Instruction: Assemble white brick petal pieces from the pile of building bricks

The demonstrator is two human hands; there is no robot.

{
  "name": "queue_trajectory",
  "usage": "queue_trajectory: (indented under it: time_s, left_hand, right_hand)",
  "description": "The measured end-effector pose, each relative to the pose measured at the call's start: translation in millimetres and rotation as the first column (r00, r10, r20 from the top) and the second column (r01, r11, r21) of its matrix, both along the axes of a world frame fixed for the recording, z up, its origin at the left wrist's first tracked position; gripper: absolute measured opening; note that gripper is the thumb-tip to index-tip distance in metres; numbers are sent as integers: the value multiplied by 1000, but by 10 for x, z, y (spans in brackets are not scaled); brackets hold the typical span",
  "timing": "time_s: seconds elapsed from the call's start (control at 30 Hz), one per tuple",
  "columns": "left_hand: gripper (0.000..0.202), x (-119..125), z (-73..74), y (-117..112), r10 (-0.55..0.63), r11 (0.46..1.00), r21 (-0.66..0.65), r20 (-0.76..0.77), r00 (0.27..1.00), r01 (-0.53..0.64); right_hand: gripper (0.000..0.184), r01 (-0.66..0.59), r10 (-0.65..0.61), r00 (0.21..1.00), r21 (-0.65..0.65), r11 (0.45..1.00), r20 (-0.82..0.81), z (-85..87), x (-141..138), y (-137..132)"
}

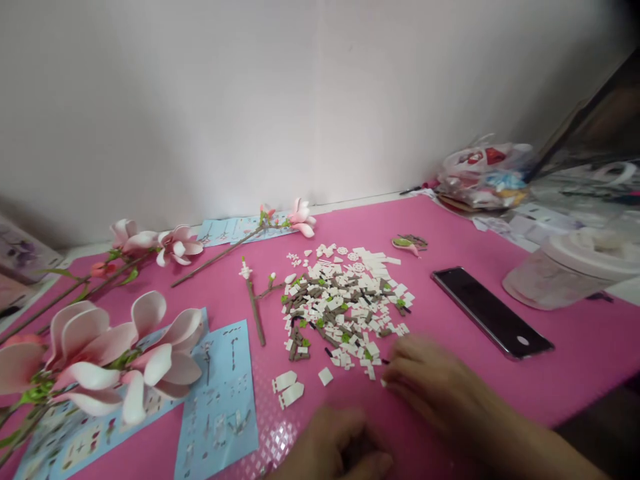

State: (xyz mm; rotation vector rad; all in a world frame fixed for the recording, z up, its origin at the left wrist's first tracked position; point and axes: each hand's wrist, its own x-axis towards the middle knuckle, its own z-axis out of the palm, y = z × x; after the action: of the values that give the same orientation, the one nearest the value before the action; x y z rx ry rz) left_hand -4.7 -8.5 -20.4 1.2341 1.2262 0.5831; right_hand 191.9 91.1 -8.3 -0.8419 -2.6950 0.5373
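White brick pile [340, 307] just ahead of open right hand [430, 373]; left hand [330, 447] curled, blurred, its grip unclear.

- a black smartphone [493, 312] on the pink mat [565, 360]
- a frosted plastic tub [565, 280] with a white lid
- crumpled plastic bags [483, 177] by the wall
- pink brick-built magnolia stems [95, 350] lying over blue instruction sheets [220, 407]
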Motion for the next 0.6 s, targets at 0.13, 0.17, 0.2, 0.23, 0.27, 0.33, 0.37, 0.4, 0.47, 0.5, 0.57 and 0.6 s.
queue_trajectory:
  time_s: [0.13,0.17,0.2,0.23,0.27,0.33,0.37,0.4,0.47,0.5,0.57,0.6]
  left_hand:
    - [16,-16,-121,-25,-12,1000,3,-61,998,12]
    - [18,-20,-141,-27,-12,1000,-13,-87,996,11]
    - [19,-23,-153,-28,-29,999,-22,-102,994,27]
    - [19,-25,-157,-26,-38,999,-19,-105,994,36]
    - [19,-25,-154,-23,-42,999,-15,-95,995,41]
    - [19,-24,-137,-17,-44,999,0,-63,997,44]
    - [18,-25,-130,-15,-42,999,4,-58,997,42]
    - [18,-28,-126,-15,-41,999,5,-59,997,42]
    - [19,-35,-131,-19,-50,999,0,-70,996,50]
    - [20,-39,-138,-23,-49,999,-4,-78,996,49]
    - [21,-45,-154,-35,-54,999,-8,-74,996,53]
    - [22,-46,-161,-41,-58,998,-11,-67,996,58]
  right_hand:
    - [23,25,-25,1000,27,999,1,-147,31,-137]
    - [23,34,-34,999,19,999,-4,-150,38,-146]
    - [22,44,-44,999,9,999,-13,-140,52,-146]
    - [22,55,-55,998,0,999,-27,-119,74,-139]
    - [21,69,-69,997,-5,998,-44,-91,105,-125]
    - [21,120,-119,989,4,993,-85,-26,184,-89]
    - [21,154,-152,983,13,988,-100,3,227,-71]
    - [22,187,-184,977,23,982,-106,27,269,-55]
    - [22,232,-228,969,39,972,-93,53,338,-32]
    - [22,240,-236,968,43,970,-81,55,365,-26]
    - [22,248,-245,968,46,968,-52,44,408,-20]
    - [22,253,-252,967,49,966,-41,34,430,-17]
